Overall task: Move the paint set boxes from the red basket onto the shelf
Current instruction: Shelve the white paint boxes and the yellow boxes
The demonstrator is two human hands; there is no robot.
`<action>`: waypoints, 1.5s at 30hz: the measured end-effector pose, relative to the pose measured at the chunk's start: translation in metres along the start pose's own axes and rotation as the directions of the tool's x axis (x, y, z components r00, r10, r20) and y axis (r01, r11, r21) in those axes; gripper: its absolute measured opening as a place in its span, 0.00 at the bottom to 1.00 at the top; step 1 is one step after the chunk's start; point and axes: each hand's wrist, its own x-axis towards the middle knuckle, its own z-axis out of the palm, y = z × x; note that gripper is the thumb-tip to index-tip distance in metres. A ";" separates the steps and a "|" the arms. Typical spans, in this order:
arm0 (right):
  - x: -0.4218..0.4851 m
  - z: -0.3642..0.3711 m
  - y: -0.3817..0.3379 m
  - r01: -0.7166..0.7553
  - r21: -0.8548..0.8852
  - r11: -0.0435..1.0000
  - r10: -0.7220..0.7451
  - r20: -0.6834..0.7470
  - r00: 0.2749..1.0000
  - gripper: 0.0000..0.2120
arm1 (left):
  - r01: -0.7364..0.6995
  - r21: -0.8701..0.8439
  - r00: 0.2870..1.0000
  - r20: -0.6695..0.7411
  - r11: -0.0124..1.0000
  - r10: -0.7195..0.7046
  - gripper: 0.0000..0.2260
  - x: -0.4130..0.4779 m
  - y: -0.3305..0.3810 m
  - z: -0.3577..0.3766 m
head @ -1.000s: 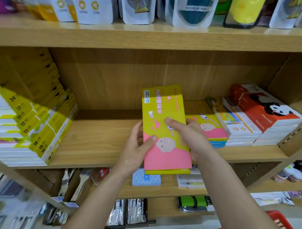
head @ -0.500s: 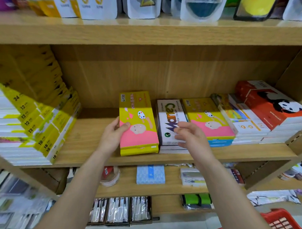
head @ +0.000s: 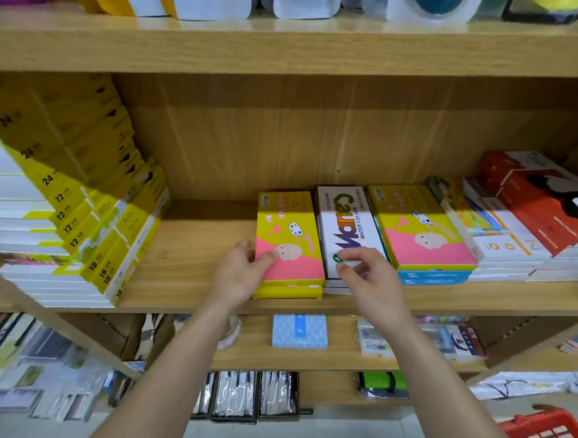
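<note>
Yellow-and-pink paint set box (head: 288,238) lies on wooden shelf (head: 194,258), stacked on matching box, touching white Marie's water colour box (head: 346,227).

Left hand (head: 243,276) loosely gripping box's near-left corner, thumb on lid. Right hand (head: 367,274) apart, hovering over white box, fingers curled, holding nothing.

Risk: top box overhangs lower one's front edge slightly; a careless release or nudge could slide it off.

Red basket (head: 548,434) cut off at frame corner, contents hidden. Left-side stacks blurred.
</note>
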 end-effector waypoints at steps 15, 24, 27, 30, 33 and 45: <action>-0.005 0.015 -0.012 0.323 -0.261 0.910 -0.312 0.082 0.946 0.22 | -0.112 -0.243 0.994 -0.017 0.964 0.111 0.12 -0.014 0.021 -0.006; 0.008 0.036 -0.018 0.448 -0.562 0.695 -0.428 0.177 0.886 0.35 | -0.095 -0.278 0.994 0.032 0.956 0.108 0.12 -0.014 0.015 -0.022; 0.014 0.032 -0.025 0.454 -0.501 0.737 -0.518 0.013 0.856 0.28 | -0.036 -0.229 0.999 -0.034 0.973 0.029 0.13 -0.014 -0.006 -0.024; 0.025 0.027 -0.036 0.442 -0.459 0.771 -0.508 -0.023 0.861 0.25 | -0.002 -0.246 0.999 -0.043 0.969 -0.009 0.13 -0.020 -0.015 -0.019; 0.028 0.025 -0.040 0.437 -0.442 0.783 -0.483 0.009 0.876 0.25 | -0.012 -0.344 0.997 -0.070 0.939 -0.013 0.14 -0.020 -0.001 -0.014; -0.033 0.039 0.005 0.469 -0.359 0.807 -0.468 0.096 0.879 0.27 | -0.009 -0.371 0.999 0.044 0.929 0.027 0.21 -0.023 0.011 -0.002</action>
